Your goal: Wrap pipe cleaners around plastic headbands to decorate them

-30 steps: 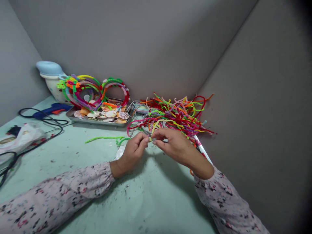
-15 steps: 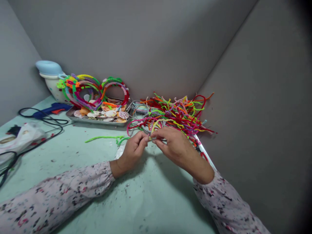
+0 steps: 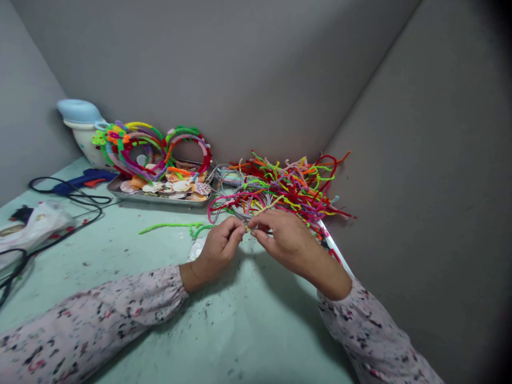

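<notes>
My left hand (image 3: 221,242) is closed in a pinch on a thin grey headband, mostly hidden by the fingers. Close beside it, my right hand (image 3: 287,237) pinches a yellow pipe cleaner (image 3: 275,204), whose free end sticks up behind the knuckles. A bit of yellow shows between the fingertips of both hands, around the band. Just beyond the hands lie several bare grey hoops (image 3: 236,184) and a heap of coloured pipe cleaners (image 3: 296,181). Green pipe cleaner pieces (image 3: 172,227) rest on the table left of my left hand.
A metal tray (image 3: 160,198) holds shells (image 3: 182,186), with wrapped colourful headbands (image 3: 138,144) standing in it. Behind on the left is a white container with a blue lid (image 3: 82,112). A blue glue gun (image 3: 82,180), black cable (image 3: 94,216) and plastic bag (image 3: 46,226) lie leftward.
The yellow pipe cleaner's free end has swung from an arch above the fingers to a straighter line pointing up and right. Both hands stay almost in place.
</notes>
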{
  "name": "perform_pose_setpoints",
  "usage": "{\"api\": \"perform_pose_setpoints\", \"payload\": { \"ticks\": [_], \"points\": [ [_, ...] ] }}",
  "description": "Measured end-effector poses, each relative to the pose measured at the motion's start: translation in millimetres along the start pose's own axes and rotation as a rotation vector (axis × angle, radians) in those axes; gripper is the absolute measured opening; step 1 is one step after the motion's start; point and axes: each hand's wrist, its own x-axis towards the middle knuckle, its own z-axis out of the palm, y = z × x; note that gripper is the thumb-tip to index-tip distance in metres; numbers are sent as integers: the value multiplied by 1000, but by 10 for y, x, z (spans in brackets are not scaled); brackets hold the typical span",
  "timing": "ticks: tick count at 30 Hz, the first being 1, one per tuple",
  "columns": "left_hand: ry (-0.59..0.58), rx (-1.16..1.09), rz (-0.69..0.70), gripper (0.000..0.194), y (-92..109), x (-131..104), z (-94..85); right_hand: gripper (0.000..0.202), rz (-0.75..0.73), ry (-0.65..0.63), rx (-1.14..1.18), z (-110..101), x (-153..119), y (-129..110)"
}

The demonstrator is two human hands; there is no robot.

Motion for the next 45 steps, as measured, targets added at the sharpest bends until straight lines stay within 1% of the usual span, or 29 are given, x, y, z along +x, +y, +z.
{"api": "perform_pose_setpoints", "payload": {
  "ticks": [8, 14, 18, 26, 34, 41, 43, 45],
  "points": [
    [7, 9, -14, 21, 10, 11, 1, 16, 51, 10, 45, 16, -18, -8],
    [11, 22, 9, 20, -5, 7, -1, 14, 25, 12, 20, 32, -8, 8],
    [11, 42, 7, 21, 1, 10, -2, 12, 39, 2, 9, 30, 4, 9],
    [15, 57, 15, 20, 9, 8, 6, 10, 74, -46, 17, 26, 7, 14],
    [10, 81, 26, 19, 3, 10, 3, 9, 80, -67, 60, 53, 31, 28],
    [-9, 100, 31, 20, 2, 5, 8, 9, 117, -145, 124, 28, 55, 79],
    [-9, 88, 30, 20, -2, 2, 5, 9, 118, -147, 152, 8, 58, 80],
    [-6, 78, 25, 20, -11, 4, 2, 7, 130, -122, 147, -3, 58, 71]
  ]
}}
